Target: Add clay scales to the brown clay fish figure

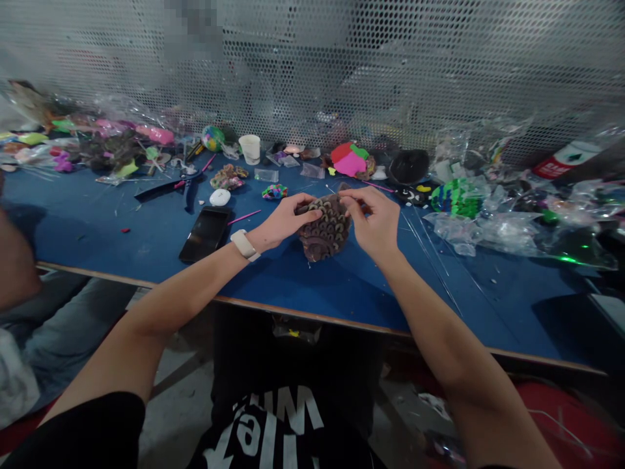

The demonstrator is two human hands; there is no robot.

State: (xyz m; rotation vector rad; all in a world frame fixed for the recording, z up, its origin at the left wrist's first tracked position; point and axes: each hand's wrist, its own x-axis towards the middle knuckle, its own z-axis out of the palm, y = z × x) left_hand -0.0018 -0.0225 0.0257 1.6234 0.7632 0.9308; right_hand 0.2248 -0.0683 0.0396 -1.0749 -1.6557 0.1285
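Observation:
A brown clay figure (323, 229), covered with rows of small curled, ring-like pieces, is held above the blue table edge. My left hand (293, 218) is closed round its left side, with the thumb lying across the rings. At the figure's upper right edge, the thumb and forefinger of my right hand (374, 218) are pinched together. A small piece between those fingertips, if there is one, cannot be made out. Left of my left hand lie a black phone (205, 233), a white oval case (220, 197) and a pink stick (244, 217).
Along the perforated metal panel (312, 71) stand a paper cup (250, 150), a black bowl (409, 167) and colourful clay pieces. Dark pliers (188, 187) lie at left. Thin wires (432, 251) and plastic bags (508, 225) lie at right. Another person's arm (17, 260) shows at far left.

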